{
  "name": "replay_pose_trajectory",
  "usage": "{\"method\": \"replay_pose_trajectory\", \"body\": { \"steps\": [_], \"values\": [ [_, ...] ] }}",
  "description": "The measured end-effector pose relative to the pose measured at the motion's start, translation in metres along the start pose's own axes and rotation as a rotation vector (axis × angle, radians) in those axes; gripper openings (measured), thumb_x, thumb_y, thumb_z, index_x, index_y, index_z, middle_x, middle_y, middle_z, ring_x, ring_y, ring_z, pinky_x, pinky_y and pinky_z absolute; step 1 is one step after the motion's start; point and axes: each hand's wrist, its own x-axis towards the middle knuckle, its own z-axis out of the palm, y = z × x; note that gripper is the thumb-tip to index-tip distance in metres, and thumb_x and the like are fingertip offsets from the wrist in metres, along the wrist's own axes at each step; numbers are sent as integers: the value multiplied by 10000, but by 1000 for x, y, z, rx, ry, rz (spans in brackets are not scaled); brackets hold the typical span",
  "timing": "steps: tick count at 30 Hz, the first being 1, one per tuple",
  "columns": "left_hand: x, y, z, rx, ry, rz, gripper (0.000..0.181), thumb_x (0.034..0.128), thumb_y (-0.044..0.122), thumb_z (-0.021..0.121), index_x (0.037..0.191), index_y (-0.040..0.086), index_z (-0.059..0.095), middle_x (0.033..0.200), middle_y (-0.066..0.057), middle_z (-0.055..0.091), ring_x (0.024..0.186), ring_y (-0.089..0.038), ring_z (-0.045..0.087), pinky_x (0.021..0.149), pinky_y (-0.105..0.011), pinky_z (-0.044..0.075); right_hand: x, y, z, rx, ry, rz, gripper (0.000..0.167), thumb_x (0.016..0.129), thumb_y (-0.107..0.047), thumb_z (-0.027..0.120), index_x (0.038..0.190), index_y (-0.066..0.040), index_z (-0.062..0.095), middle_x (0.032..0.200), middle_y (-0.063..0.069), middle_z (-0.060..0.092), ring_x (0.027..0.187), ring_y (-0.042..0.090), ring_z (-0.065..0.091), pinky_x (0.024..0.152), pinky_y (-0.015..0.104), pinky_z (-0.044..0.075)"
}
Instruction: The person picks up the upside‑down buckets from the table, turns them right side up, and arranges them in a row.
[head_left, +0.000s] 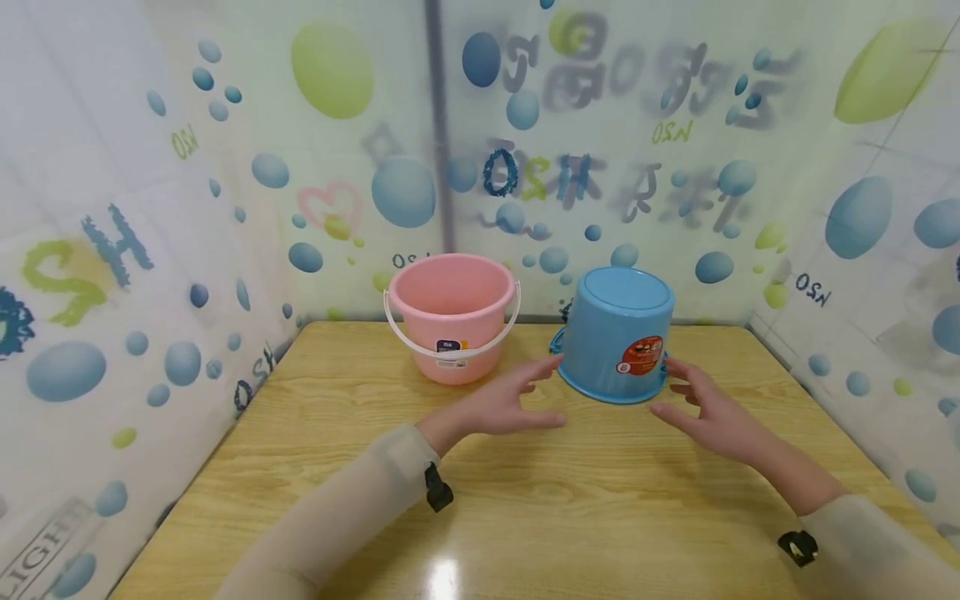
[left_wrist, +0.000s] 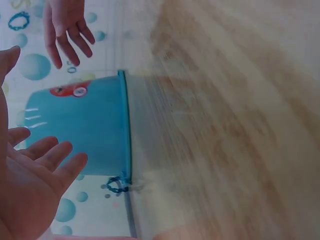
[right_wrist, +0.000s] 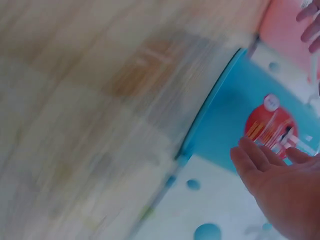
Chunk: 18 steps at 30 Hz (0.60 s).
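A blue bucket [head_left: 611, 342] stands upside down on the table, its base facing up and a red label [head_left: 641, 356] on its side. My left hand [head_left: 513, 400] is at the bucket's left front, fingers extended and thumb apart, holding nothing. On the other side my right hand [head_left: 708, 412] reaches toward the bucket's right edge with its fingers spread and slightly bent. In the left wrist view the blue bucket [left_wrist: 85, 130] lies beyond the left palm [left_wrist: 30, 190]. The right wrist view has the right fingers [right_wrist: 255, 160] overlapping the label; contact cannot be told.
Left of the blue bucket a pink bucket [head_left: 453, 292] stands upright, its white handle [head_left: 420, 346] hanging across the front. Both are near the back of the wooden table [head_left: 525, 517]. A patterned curtain [head_left: 337, 167] encloses the back and sides.
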Motion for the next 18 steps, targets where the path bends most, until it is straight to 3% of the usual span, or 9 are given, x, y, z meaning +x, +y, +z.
{"method": "replay_pose_trajectory", "body": {
  "steps": [7, 13, 18],
  "values": [
    [32, -26, 3, 42, 16, -75, 972, 1024, 429, 783, 1765, 127, 231, 1831, -82, 272, 1650, -330, 378, 1305, -556, 402, 13, 27, -10, -41, -99, 102, 994, 1088, -399, 706, 1710, 83, 98, 1677, 466, 229, 1438, 729, 389, 1083, 829, 449],
    [51, -37, 3, 44, 39, -202, 1025, 985, 532, 802, 1773, 211, 232, 1827, -29, 282, 1656, -323, 366, 1314, -548, 389, 29, 47, -12, -80, -139, 129, 1064, 1056, -394, 749, 1684, 141, 77, 1661, 502, 204, 1443, 742, 346, 1118, 827, 416],
    [63, -47, 3, 85, 49, -260, 1061, 963, 550, 823, 1777, 238, 216, 1816, -83, 303, 1678, -329, 311, 1341, -552, 340, 41, 56, -13, -126, -166, 158, 1144, 1011, -437, 798, 1673, 158, 79, 1630, 524, 248, 1468, 730, 302, 1152, 836, 370]
  ]
}}
